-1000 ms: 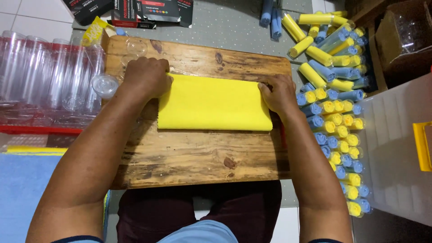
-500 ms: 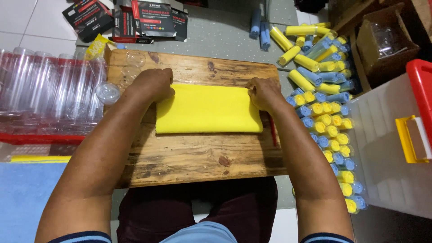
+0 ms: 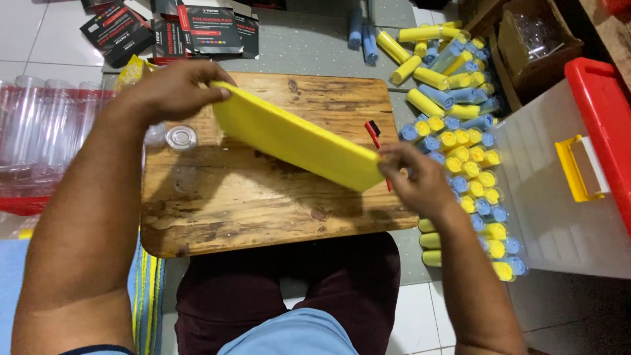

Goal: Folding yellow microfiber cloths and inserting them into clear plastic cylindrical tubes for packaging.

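A folded yellow cloth (image 3: 296, 138) hangs lifted above the wooden board (image 3: 250, 197), slanting from upper left down to lower right. My left hand (image 3: 174, 89) grips its upper left corner over the board's far left part. My right hand (image 3: 411, 177) pinches the lower right corner at the board's right edge. A small clear lid (image 3: 179, 139) lies on the board just below my left hand. A thin red tool (image 3: 374, 135) lies at the board's right edge, partly hidden by the cloth.
Several rolled yellow and blue cloths in clear tubes (image 3: 460, 151) are piled to the right. A white bin with a red lid (image 3: 578, 164) stands far right. Empty clear tubes (image 3: 46, 131) lie at left, dark printed cards (image 3: 177, 29) at top, a cardboard box (image 3: 536, 43) top right.
The cloth lay flat on the board with both hands pressing its ends; now both hands have lifted it off the board and tilted it diagonally. The camera view shifted.
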